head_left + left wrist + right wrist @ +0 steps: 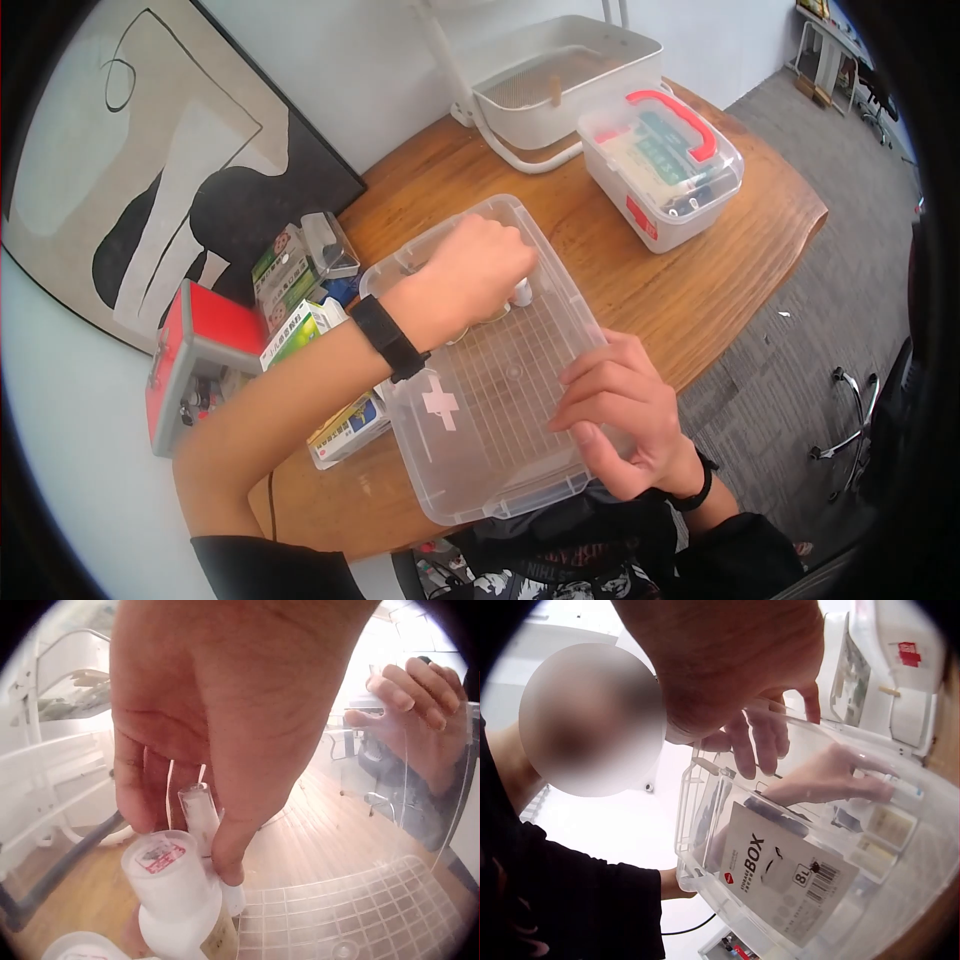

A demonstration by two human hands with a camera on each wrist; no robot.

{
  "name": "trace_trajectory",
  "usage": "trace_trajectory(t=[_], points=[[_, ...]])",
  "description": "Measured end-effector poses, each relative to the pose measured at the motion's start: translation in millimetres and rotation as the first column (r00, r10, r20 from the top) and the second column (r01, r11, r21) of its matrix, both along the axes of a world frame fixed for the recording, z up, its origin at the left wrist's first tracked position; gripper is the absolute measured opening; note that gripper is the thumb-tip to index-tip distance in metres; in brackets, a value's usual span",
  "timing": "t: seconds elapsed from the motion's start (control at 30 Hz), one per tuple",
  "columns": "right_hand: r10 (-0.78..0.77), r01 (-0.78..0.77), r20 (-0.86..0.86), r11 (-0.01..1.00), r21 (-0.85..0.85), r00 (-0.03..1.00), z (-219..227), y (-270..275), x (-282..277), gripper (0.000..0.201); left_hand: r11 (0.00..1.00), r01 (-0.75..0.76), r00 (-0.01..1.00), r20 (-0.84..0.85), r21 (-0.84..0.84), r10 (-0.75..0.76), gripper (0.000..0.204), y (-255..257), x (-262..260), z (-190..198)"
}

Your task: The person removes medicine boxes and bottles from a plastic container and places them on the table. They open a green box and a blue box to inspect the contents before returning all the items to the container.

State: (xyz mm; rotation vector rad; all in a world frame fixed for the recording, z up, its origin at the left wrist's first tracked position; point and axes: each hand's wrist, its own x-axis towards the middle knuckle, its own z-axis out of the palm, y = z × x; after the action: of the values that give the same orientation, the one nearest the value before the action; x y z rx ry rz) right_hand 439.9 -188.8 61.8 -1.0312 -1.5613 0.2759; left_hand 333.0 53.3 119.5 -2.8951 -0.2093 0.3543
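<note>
A clear plastic storage box with a pink cross stands tilted-looking at the table's near edge. My left hand, wearing a black band, reaches down inside its far end. There its thumb and fingers pinch a small white bottle with a clear cap. Right beside that is a wider white bottle with red print on its cap, and another white cap shows lower down. My right hand holds the box's right rim, its fingers hooked over to the inside. A printed label covers part of the box's side.
At the back right stands a smaller clear box with a red handle. A white litter-tray-like basin on a white frame is behind. Medicine cartons and a red-and-grey case crowd the left, near a framed picture.
</note>
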Motion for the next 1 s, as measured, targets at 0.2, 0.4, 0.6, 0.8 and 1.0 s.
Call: trace_trajectory(t=[0.2,0.4,0.6,0.8,1.0], points=[[-0.005,0.005,0.010,1.000,0.001,1.000,1.7,-0.8,-0.2,0.010,0.999,0.016,0.995,0.100,0.037,-0.019,0.027,-3.8,-4.4,-5.0],[-0.018,0.018,0.011,1.000,0.011,1.000,0.7,0.0,-2.1,0.011,0.999,0.019,0.992,0.123,0.040,-0.023,0.023,-6.9,-4.8,-3.4],[-0.073,0.073,0.027,0.997,-0.018,0.997,1.0,-2.0,-6.9,0.014,0.991,0.074,0.974,0.205,0.108,-0.095,0.002,-5.7,-7.9,-14.2],[-0.144,0.141,-0.025,0.986,-0.085,0.989,3.0,-5.0,-17.8,0.022,0.944,0.094,0.908,0.361,0.315,-0.211,0.017,-24.6,-41.9,-12.2],[-0.203,0.202,-0.042,0.979,-0.042,0.978,-1.4,-1.6,-31.2,0.033,1.000,0.029,0.717,0.697,-0.009,-0.015,0.032,-67.7,-125.8,71.2]])
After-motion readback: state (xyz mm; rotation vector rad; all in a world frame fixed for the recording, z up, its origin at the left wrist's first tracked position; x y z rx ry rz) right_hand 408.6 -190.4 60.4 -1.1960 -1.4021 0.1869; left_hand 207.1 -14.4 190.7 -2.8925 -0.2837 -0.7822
